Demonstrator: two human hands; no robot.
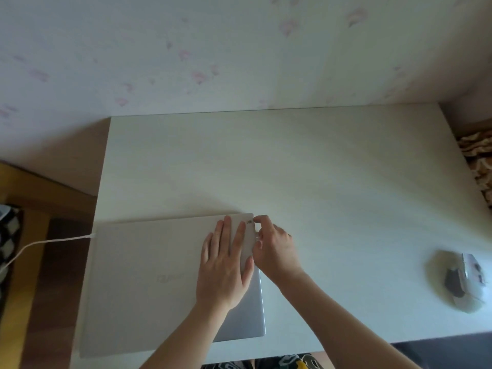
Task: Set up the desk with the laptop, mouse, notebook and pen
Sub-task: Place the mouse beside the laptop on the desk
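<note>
Your laptop point(149, 275) lid reads as matt silver metal, smooth, with a faint sheen along its right edge. The desk point(319, 169) top is a pale matt laminate with fine grain streaks, no gloss. The mouse point(464, 282) looks like light plastic with a slight shine; it's blurred. The cable point(48, 242) is smooth white plastic. The wall point(186, 49) is matt paper, floral print.

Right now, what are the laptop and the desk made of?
The laptop lid looks like matte silvery metal or painted plastic: smooth, with an even dull sheen. The desk looks like pale wood-look laminate: faint straight grain lines, flat and satin. I can't be sure of either.
</note>
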